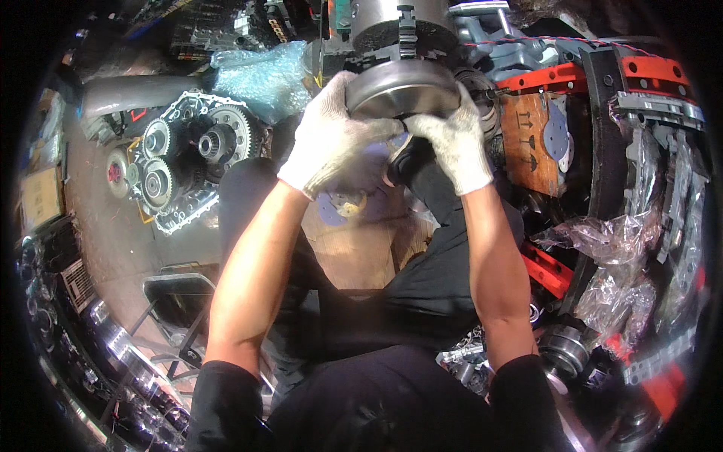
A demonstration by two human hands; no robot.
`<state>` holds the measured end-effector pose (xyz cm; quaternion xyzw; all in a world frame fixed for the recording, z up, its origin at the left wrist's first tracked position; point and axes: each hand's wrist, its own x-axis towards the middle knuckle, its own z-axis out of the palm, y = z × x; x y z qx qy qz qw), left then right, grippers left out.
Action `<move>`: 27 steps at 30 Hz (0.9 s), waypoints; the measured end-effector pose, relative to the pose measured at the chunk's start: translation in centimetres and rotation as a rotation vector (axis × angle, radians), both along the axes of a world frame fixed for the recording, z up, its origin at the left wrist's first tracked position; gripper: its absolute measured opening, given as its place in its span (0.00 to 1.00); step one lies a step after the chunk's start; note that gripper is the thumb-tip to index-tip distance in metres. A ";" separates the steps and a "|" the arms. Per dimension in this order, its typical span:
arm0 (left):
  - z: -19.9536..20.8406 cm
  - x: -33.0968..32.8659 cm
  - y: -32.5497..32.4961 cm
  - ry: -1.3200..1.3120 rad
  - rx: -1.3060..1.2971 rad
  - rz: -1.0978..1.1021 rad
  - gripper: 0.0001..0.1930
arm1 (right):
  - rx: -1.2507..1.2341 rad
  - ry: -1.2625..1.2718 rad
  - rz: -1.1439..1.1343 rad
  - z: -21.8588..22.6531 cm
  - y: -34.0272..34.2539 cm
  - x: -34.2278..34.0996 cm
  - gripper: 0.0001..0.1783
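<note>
At the top centre of the frame, your gloved left hand wraps the left side of a thick round metal disc, its thumb laid across beneath the near edge. Your right hand, also gloved, grips the opposite side, its thumb pointing inward toward the other. The disc is tilted, showing you its worn, shiny rim and part of its near face.

Just beyond the disc, at the top edge, stands a large cylindrical chuck with a stepped jaw. Whether disc and chuck touch cannot be told from this angle. As to progress, the disc appears lifted and under control of both hands, but neither hand has released it; no finished fit or placement can be confirmed. Whether the surface work on the disc is complete is likewise unclear.

Below your hands, at the centre, a purple abrasive disc lies near a brown board between your legs.

Farther out, at the left, an open housing with exposed gears lies on the floor, and a bundle in bubble wrap sits above it in the frame. At the upper right, a brown box has a pale round disc against its side; crumpled clear plastic fills the right edge beyond.
</note>
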<state>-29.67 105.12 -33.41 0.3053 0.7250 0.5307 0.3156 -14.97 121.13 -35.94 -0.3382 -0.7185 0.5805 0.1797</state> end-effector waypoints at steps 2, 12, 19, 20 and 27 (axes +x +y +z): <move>-0.1 0.2 -1.0 -0.090 -0.025 -0.032 0.33 | -0.015 -0.072 0.061 0.4 -0.8 1.3 0.32; -1.4 0.3 -2.5 -0.844 0.206 0.063 0.27 | -0.397 -0.002 0.002 2.7 -1.6 2.5 0.21; -2.9 -0.2 -0.8 -0.887 0.245 0.091 0.24 | -0.555 0.017 -0.069 4.1 -0.9 1.1 0.19; -2.8 -0.2 -0.6 -0.867 0.244 0.094 0.24 | -0.537 0.022 -0.119 4.2 -1.0 1.0 0.20; -2.1 0.2 -0.8 -0.727 0.215 0.087 0.23 | -0.519 -0.069 -0.134 5.0 -1.2 0.9 0.22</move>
